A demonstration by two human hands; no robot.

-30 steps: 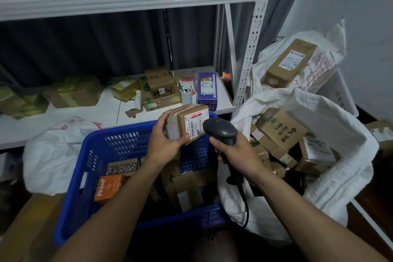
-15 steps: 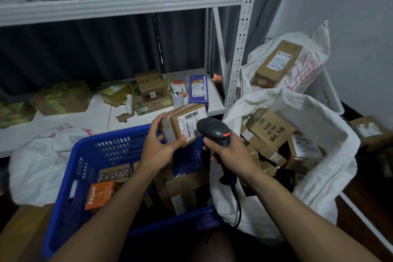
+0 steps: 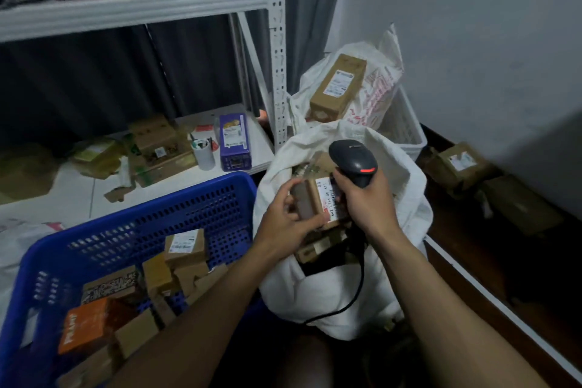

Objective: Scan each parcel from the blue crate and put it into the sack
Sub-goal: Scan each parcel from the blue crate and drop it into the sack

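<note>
My left hand [image 3: 285, 219] grips a small brown cardboard parcel [image 3: 318, 201] with a white barcode label, held over the open mouth of the white sack [image 3: 318, 290]. Right beside it, my right hand [image 3: 367, 198] is closed on a dark handheld scanner [image 3: 354, 162] with a red light lit; its black cable hangs down across the sack. More brown boxes show inside the sack under the parcel. The blue crate [image 3: 176, 214] stands to the left and holds several parcels, among them an orange box [image 3: 86, 324] and a labelled brown box [image 3: 184, 246].
A white metal shelf unit [image 3: 277, 50] stands behind the crate, its lower board carrying boxes, a purple box [image 3: 234, 142] and a white cup. A second sack with a long brown box [image 3: 338, 86] leans at the back. Cardboard boxes [image 3: 461, 164] lie on the dark floor by the wall.
Both hands have moved right, from above the crate to over the sack's mouth, carrying the parcel and the scanner. The view has swung right and down.
</note>
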